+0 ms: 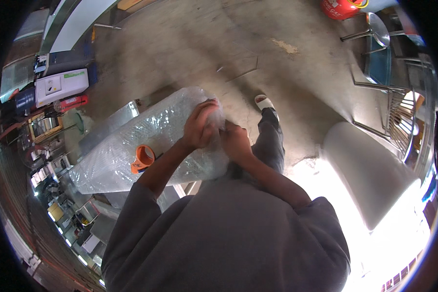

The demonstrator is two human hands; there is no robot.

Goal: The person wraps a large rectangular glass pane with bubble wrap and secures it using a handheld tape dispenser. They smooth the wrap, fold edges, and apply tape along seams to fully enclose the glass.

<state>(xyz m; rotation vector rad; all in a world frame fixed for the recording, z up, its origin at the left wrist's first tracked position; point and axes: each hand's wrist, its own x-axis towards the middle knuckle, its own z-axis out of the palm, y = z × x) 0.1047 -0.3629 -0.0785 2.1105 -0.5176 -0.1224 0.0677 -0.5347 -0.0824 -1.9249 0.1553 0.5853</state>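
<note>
A long, flat bundle in clear bubble wrap [117, 146] lies in front of me, slanting away to the left. At its right end my left hand [202, 124] is closed on a gathered edge of the wrap, fingers bent over it. Close beside it, my right hand [236, 141] is curled against the same end, its fingertips pinched together on the film. What lies under the wrap cannot be made out. On top of the bundle, left of my left forearm, rests an orange tape dispenser [144, 158].
Concrete floor [190, 48] stretches beyond the bundle. A large white roll [370, 170] lies to the right, near metal-framed chairs [374, 34]. A red bucket [340, 9] stands far right. At the left are a white machine [62, 86] and cluttered shelves.
</note>
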